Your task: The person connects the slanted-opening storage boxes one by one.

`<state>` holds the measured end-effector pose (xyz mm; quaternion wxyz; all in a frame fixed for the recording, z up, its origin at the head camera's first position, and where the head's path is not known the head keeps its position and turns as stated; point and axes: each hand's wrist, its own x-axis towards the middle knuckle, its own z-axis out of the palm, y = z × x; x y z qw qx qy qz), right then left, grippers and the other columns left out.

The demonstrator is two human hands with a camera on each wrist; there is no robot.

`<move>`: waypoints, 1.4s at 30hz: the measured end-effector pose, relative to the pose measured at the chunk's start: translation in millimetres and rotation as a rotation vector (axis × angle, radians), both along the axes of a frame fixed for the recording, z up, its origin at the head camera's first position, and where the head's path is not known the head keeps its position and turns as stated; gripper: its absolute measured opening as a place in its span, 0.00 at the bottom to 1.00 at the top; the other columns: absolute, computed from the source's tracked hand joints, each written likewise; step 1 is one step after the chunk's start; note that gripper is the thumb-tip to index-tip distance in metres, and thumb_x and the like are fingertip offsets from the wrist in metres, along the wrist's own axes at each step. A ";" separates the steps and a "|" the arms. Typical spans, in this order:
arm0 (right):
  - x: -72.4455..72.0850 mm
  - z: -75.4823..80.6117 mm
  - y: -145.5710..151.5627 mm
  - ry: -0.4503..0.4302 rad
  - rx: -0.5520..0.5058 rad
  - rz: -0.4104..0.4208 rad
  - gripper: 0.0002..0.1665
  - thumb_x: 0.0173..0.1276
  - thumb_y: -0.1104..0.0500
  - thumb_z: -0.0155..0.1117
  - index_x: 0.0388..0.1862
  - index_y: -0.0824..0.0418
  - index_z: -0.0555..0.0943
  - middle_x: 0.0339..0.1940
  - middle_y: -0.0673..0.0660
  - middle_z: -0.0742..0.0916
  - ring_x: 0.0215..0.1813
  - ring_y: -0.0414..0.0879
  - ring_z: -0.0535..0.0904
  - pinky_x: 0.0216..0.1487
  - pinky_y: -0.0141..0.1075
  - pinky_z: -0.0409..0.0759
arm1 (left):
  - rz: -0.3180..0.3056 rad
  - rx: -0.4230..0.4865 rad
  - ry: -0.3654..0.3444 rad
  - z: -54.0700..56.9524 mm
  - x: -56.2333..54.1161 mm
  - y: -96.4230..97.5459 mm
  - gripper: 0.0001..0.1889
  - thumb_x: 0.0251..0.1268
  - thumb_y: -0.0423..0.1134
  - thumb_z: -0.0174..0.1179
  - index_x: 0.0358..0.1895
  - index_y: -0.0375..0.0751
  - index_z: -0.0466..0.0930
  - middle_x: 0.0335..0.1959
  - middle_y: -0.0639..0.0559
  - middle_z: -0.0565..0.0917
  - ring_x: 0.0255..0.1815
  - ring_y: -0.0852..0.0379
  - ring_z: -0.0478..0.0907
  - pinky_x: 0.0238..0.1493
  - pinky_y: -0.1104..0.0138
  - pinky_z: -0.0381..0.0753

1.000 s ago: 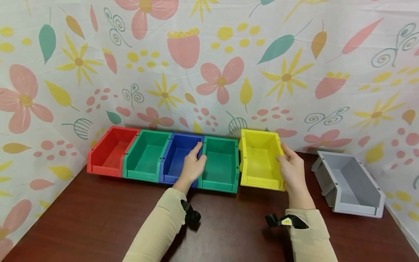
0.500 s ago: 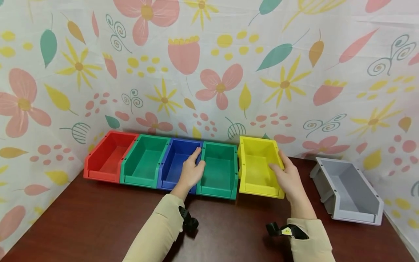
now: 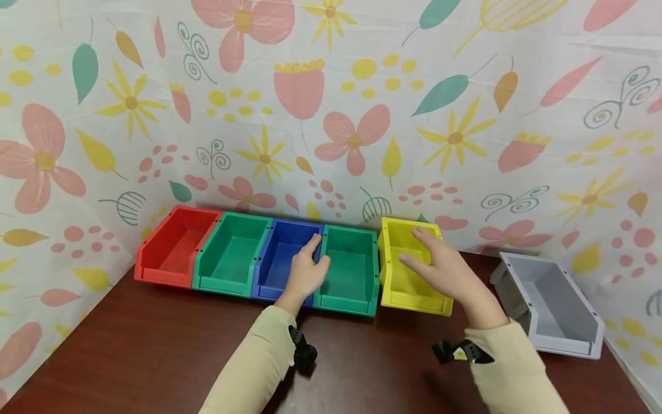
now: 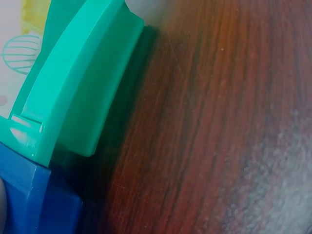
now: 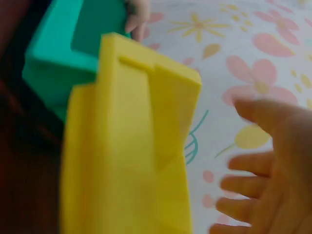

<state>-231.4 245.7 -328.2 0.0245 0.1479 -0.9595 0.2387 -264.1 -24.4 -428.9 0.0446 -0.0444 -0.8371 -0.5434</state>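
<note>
My left hand rests over the side walls where the blue bin meets the right-hand green bin. Its fingers reach forward, fairly straight, with the thumb apart over the green side. A yellow bin stands to the right of that green bin, its front jutting slightly toward me. Above the yellow bin's right side hovers my right hand, holding nothing. In the right wrist view its fingers are spread and clear of the yellow bin's wall.
To the left, a red bin and another green bin continue the row. A grey bin sits apart at the right, angled. Behind the dark wooden table hangs a flower-patterned cloth.
My right hand has let go of the yellow bin's right wall, moving up and left over the bin. The left hand has kept its place, and the bins sit about as before.
</note>
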 end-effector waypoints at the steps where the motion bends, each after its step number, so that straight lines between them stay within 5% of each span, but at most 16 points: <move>1: -4.1 4.8 -0.2 -0.038 0.026 0.037 0.51 0.64 0.33 0.54 0.74 0.64 0.56 0.74 0.67 0.62 0.71 0.66 0.60 0.66 0.62 0.60 | 0.001 0.000 0.008 0.3 -0.8 0.0 0.30 0.67 0.40 0.46 0.73 0.50 0.56 0.75 0.57 0.56 0.13 0.51 0.65 0.26 0.61 0.68; 4: -15.4 16.4 -1.5 -0.136 0.086 0.121 0.59 0.56 0.29 0.59 0.76 0.61 0.53 0.76 0.65 0.59 0.72 0.65 0.58 0.66 0.62 0.60 | 0.013 -0.005 0.020 0.2 -1.8 -0.3 0.30 0.67 0.40 0.46 0.73 0.50 0.58 0.75 0.56 0.57 0.47 0.49 0.79 0.40 0.60 0.70; 7: -26.6 23.1 -3.8 -0.189 0.131 0.176 0.64 0.50 0.29 0.64 0.77 0.59 0.50 0.77 0.65 0.56 0.74 0.65 0.55 0.66 0.63 0.58 | 0.021 -0.013 0.015 -1.4 -1.6 -1.0 0.30 0.66 0.40 0.46 0.73 0.49 0.58 0.75 0.56 0.58 0.73 0.52 0.58 0.51 0.59 0.67; 9: -33.5 26.4 -5.7 -0.212 0.164 0.197 0.66 0.49 0.29 0.66 0.77 0.59 0.49 0.77 0.65 0.54 0.74 0.65 0.52 0.67 0.63 0.57 | 0.020 -0.014 0.007 -2.2 -0.9 -0.9 0.30 0.65 0.40 0.46 0.73 0.49 0.58 0.75 0.56 0.58 0.75 0.52 0.55 0.53 0.59 0.66; 13: -47.9 29.6 -7.3 -0.267 0.199 0.200 0.67 0.49 0.32 0.69 0.77 0.58 0.47 0.77 0.65 0.52 0.75 0.66 0.50 0.67 0.63 0.56 | 0.001 -0.012 0.016 -2.8 -1.1 0.8 0.30 0.66 0.42 0.46 0.73 0.49 0.58 0.75 0.55 0.57 0.69 0.46 0.65 0.49 0.57 0.68; 16: -56.8 28.2 -7.0 -0.327 0.199 0.192 0.67 0.48 0.33 0.70 0.78 0.57 0.47 0.77 0.66 0.51 0.75 0.68 0.49 0.67 0.64 0.55 | -0.011 -0.002 0.022 -4.0 -1.4 1.5 0.30 0.66 0.42 0.46 0.73 0.48 0.57 0.75 0.55 0.57 0.70 0.47 0.64 0.53 0.55 0.69; 18: -61.0 27.3 -6.5 -0.370 0.196 0.191 0.67 0.47 0.33 0.70 0.78 0.55 0.47 0.78 0.66 0.49 0.75 0.68 0.46 0.67 0.65 0.54 | -0.012 0.000 0.023 -4.3 -1.5 1.7 0.31 0.66 0.41 0.46 0.73 0.48 0.57 0.75 0.55 0.57 0.75 0.51 0.53 0.57 0.56 0.67; 23: -67.8 28.2 -8.6 -0.448 0.199 0.212 0.68 0.46 0.33 0.71 0.78 0.55 0.46 0.78 0.66 0.42 0.75 0.69 0.39 0.67 0.67 0.50 | -0.013 0.002 0.030 -3.3 -2.9 0.1 0.31 0.64 0.42 0.46 0.73 0.48 0.57 0.75 0.55 0.57 0.75 0.53 0.53 0.55 0.57 0.66; 42: -73.4 26.1 -18.6 -0.467 0.234 0.202 0.67 0.48 0.36 0.72 0.78 0.54 0.46 0.78 0.65 0.41 0.75 0.70 0.37 0.66 0.69 0.48 | -0.024 -0.012 0.026 -2.0 -4.1 -3.4 0.33 0.63 0.41 0.47 0.74 0.47 0.56 0.75 0.53 0.56 0.76 0.52 0.52 0.56 0.56 0.66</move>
